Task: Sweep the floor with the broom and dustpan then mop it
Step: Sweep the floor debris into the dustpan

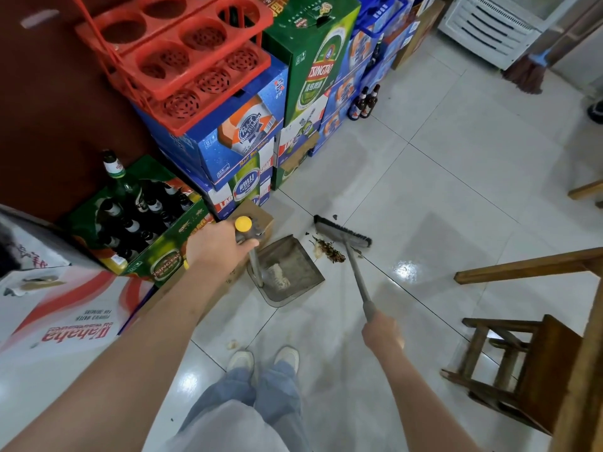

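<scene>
- Both arms reach out from the bottom of the view. The left hand [217, 247] is wrapped tight around the top of the dustpan handle [254, 259], just under its yellow cap [243, 223].
- Off to the side, the right hand [382, 332] is closed around the grey broom handle [359, 278]. It looks blurry, so I cannot see each finger.
- Between the two hands, a bit farther out, the dustpan [287, 272] sits flat on the white tile floor [456, 177]. Some pale bits already lie inside it.
- Past the right hand, the broom head [342, 231] rests on the floor. A little pile of brown dirt [329, 251] lies between the bristles and the open edge of the dustpan.
- I think both tools are light and stiff. The bristles look soft and bendy. The long handles are good places to hold, and a grip low on the broom should give short, careful pushes.
- The shiny tiles look smooth, so the dirt should slide easily, and the pan could slip too.
- Beside the left hand is a green box [163, 259] that says TSINGTAO, full of dark bottles.
- Close to the left arm, a white box [75, 321] reads Wahaha, upside down.
- Farther out, a blue box [241, 135] says Pabst Blue Ribbon, and a tall green box [313, 60] says TSINGTAO.
- Far beyond the right hand, a mop [525, 75] leans by a white cabinet [489, 27]. Mopping is not started yet.
</scene>
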A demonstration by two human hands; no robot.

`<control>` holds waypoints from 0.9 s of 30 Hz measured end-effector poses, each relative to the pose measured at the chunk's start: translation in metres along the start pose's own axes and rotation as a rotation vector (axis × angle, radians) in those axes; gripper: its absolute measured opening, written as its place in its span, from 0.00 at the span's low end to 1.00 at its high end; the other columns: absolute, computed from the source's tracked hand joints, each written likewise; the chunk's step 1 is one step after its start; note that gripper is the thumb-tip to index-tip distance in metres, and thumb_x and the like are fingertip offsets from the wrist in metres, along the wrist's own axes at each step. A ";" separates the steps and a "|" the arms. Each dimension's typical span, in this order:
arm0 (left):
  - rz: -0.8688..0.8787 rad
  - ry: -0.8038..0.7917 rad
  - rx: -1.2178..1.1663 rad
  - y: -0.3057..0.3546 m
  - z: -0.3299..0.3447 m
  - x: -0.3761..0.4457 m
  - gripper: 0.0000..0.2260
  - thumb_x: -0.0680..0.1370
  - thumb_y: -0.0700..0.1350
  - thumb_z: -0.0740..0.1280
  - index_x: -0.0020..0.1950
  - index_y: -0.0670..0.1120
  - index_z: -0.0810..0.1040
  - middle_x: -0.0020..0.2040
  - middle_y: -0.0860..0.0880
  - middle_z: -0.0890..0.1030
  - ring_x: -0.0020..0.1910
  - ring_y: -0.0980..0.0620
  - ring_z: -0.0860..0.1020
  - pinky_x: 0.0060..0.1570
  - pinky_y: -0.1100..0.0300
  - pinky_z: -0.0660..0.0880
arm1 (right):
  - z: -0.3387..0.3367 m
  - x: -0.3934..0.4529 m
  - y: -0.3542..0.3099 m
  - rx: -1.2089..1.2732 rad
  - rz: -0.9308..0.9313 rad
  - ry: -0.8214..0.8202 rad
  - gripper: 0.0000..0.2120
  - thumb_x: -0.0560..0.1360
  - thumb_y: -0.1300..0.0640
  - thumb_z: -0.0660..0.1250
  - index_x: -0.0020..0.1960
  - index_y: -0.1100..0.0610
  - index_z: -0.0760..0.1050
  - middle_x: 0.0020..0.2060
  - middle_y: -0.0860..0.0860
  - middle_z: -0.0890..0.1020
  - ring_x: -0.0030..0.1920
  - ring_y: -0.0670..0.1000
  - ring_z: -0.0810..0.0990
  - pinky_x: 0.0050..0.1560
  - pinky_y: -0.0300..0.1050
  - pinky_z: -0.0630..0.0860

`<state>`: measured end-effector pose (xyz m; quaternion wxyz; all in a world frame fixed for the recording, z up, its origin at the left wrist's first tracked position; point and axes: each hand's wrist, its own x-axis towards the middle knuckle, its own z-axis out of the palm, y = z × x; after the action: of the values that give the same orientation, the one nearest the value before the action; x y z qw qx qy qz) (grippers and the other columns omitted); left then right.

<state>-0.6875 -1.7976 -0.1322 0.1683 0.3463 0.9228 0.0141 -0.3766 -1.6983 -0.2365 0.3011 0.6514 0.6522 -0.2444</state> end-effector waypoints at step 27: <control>0.016 0.017 -0.023 -0.004 0.002 -0.001 0.21 0.73 0.63 0.67 0.47 0.44 0.75 0.45 0.44 0.82 0.46 0.44 0.80 0.38 0.59 0.71 | -0.008 0.019 -0.021 0.321 0.070 -0.035 0.13 0.75 0.59 0.58 0.57 0.62 0.73 0.46 0.57 0.78 0.47 0.61 0.81 0.46 0.56 0.82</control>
<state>-0.6893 -1.8015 -0.1341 0.1642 0.3517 0.9211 0.0292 -0.3972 -1.6800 -0.2457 0.2129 0.7089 0.5764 -0.3462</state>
